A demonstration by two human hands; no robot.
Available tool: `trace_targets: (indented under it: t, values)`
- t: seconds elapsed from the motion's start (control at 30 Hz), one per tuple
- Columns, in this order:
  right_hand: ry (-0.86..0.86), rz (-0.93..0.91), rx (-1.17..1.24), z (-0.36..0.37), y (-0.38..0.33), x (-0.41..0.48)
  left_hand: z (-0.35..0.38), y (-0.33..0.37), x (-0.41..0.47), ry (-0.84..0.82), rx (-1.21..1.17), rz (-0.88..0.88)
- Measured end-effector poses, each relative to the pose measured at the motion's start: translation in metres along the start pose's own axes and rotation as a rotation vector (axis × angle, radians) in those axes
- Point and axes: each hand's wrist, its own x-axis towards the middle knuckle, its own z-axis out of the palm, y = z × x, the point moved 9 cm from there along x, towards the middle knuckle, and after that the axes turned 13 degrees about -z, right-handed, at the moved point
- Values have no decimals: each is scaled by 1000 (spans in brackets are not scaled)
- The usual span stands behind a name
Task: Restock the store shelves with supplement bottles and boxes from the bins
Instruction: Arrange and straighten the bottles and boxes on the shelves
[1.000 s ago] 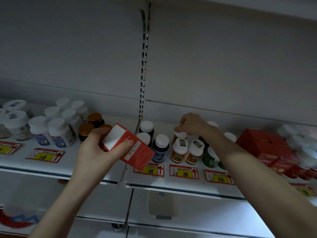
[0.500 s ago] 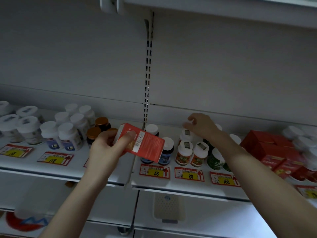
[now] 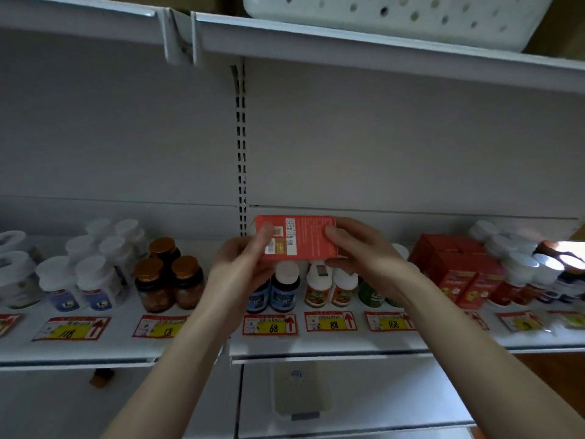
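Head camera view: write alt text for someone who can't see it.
The left hand and right hand hold a red box by its ends over a shelf of supplement bottles. More red boxes stand farther right; price tags line the shelf front.

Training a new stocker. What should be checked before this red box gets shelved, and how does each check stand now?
1. Grip: left hand and right hand hold the box by its ends. Ok.
2. Matching stack located, right side of the shelf. Ok.
3. Free spot by the stack: cannot tell.
4. Box clear of the bottle caps below: cannot tell.
5. Front facing out: probably not ok, barcode side faces the person.
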Motion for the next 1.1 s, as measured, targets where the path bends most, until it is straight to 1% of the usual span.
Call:
trace_targets:
  t: [0.1,0.2,0.3,0.37,0.43,0.53,0.6,0.67,0.73,0.87,0.97,1.03,1.1]
  values:
    - [91,8,63,-17,-2,-9,13,-1,2,-130,81,-60]
    - [153,-3,104,-33,-5,-20,35,-2,-2,-276,93,-90]
    - [221,-10,156,-46,-8,-34,52,-3,-2,-349,106,-77]
    - [231,-6,172,-51,-9,-45,60,-3,-4,-380,41,-88]
    - [237,-4,206,-56,-9,-54,65,-5,-5,-371,16,-33]
    - [260,49,175,-60,-6,-62,72,3,-17,-286,142,193]
    - [311,79,154,-63,-3,-65,83,5,-29,-323,161,280]
    - [368,56,176,-66,-3,-66,91,4,-36,-374,181,319]
    - [415,23,196,-68,-4,-70,95,3,-37,-404,211,334]
    - [477,-28,194,-77,-4,-81,96,0,-31,-374,270,320]
    - [475,-53,184,-87,-7,-88,107,-4,-27,-384,334,264]
    - [469,-57,201,-97,-9,-92,119,-6,-22,-379,365,257]
    - [455,-53,219,-111,-11,-95,133,-11,-15,-369,344,218]
